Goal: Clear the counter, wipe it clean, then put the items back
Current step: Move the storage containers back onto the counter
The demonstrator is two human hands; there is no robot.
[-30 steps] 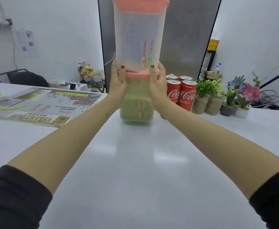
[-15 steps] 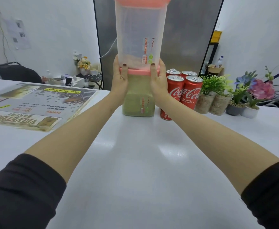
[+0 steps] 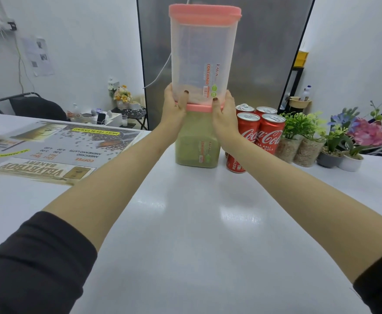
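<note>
A tall clear container (image 3: pixel 199 57) with a pink lid stands stacked on a lower pink-lidded container of green powder (image 3: pixel 196 148), which rests on the white counter (image 3: pixel 196 223). My left hand (image 3: pixel 174 105) presses the left side where the two containers meet. On the right side of the same joint sits my right hand (image 3: pixel 224 112). Both hands grip the stack at that level, thumbs on the upper container's base. Several red Coca-Cola cans (image 3: pixel 260 132) stand just right of the stack.
Small potted plants and flowers (image 3: pixel 334 137) line the counter's far right. A large printed bakery menu sheet (image 3: pixel 49 148) lies at the left. Behind are a grey panel, a chair and a cluttered side table.
The stacked containers have come down onto the counter next to the cans. My hands stay on the joint between them, and the view has shifted slightly.
</note>
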